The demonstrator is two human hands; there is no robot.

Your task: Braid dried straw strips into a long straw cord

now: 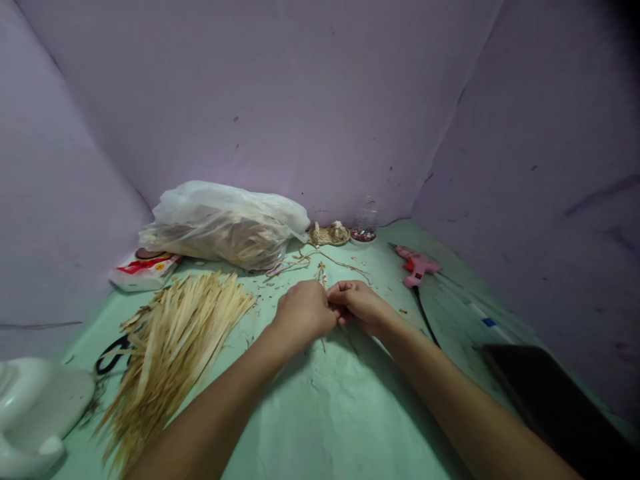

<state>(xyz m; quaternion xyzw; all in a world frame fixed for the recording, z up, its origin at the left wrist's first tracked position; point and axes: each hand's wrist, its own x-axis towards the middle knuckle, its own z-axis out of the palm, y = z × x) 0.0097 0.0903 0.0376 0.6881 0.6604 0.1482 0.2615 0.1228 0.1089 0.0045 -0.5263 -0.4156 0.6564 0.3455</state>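
Observation:
Over the middle of the green table my left hand (306,308) and my right hand (361,305) meet, fingertips almost touching. Both are closed in a pinch on a thin tan braided cord (321,271), which seems to carry small white beads. Its far end pokes out beyond my left hand, and loose strands hang out below the fingers. The stretch between the fingertips is mostly hidden. Just beyond the hands, loose tan twine (340,259) curls over the table among small scraps.
Dried straw strips (175,340) lie left, partly over black scissor-like handles (113,353). Behind are a plastic bag (230,223), a white-red box (145,270), woven pieces (327,235) and a bead cup (363,233). Right are a pink glue gun (416,262), clear sticks (480,310) and a dark flat object (555,400).

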